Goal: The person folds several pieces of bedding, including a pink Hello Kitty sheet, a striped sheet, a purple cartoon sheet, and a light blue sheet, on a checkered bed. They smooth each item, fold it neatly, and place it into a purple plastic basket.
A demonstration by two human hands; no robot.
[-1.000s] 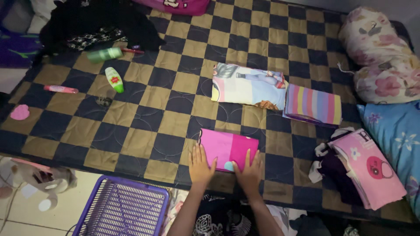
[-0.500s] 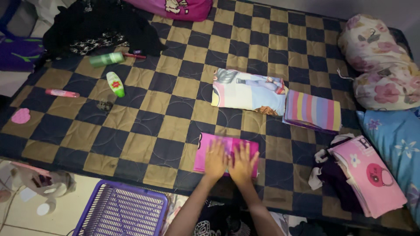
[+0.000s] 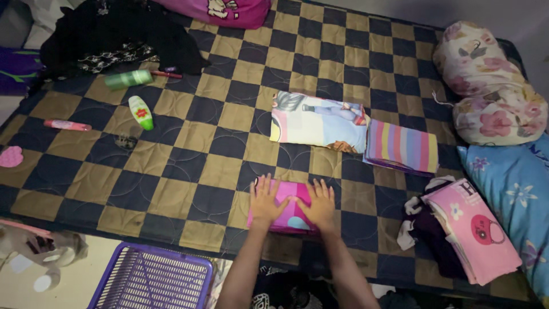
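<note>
Fingers of both hands are spread and lie flat, pinching nothing. The left hand (image 3: 264, 200) presses on the left part of a folded pink cloth (image 3: 287, 207), and the right hand (image 3: 318, 202) presses on its right part, the two hands close beside each other. The cloth is at the lower centre of the frame, near the front edge of the bed (image 3: 189, 149), which has a quilt w/ dark and tan squares.

Judgement: the step in hand seems to be flattening the folded piece, i.e. the fold looks already made and is being pressed smooth. A next move would call for an even push outward from the middle, then a grip at the edges so the fold does not open.

Just above the hands, at centre, lies a folded cloth w/ a printed picture (image 3: 317, 121), and touching its right side a striped folded cloth (image 3: 401, 147). Lower right: a pink folded piece on dark clothes (image 3: 472, 229). Upper right: a floral pillow (image 3: 492, 86). Upper left: a green bottle (image 3: 139, 112) and dark garments (image 3: 114, 34). Lower left, off the bed: a purple basket (image 3: 151, 280).
</note>
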